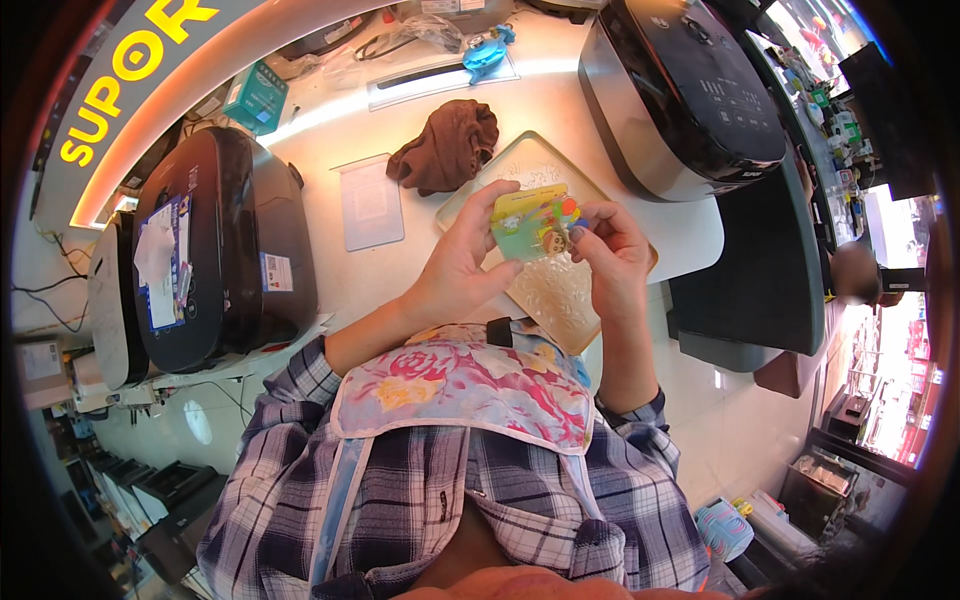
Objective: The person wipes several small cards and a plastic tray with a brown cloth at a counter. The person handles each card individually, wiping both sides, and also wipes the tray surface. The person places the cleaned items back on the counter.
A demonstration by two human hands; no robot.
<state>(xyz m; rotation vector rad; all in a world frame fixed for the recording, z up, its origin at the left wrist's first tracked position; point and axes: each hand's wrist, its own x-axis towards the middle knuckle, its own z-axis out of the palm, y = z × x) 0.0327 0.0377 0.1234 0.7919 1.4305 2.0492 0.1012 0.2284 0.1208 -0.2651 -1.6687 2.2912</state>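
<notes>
Between my two hands is a small yellow-green printed card (517, 238), held above the counter. It carries cartoon pictures, with a round-headed figure and bright balloon shapes at its right side. My left hand (459, 261) grips the card's left side, thumb at the lower edge and fingers at the upper corner. At its right edge, my right hand (619, 259) pinches it between thumb and fingers near a blue balloon shape. Whether the figure is printed or a separate piece, I cannot tell. Beneath both hands lies a pale rectangular tray (561, 307) with an embossed pattern.
A crumpled brown cloth (446, 146) touches or nearly touches the tray's far side. Left of it lies a clear flat sheet (373, 206). Rice cookers (255, 247) (675, 97) flank the white counter. Farther back are a blue gas regulator (485, 54) and a teal box (257, 97).
</notes>
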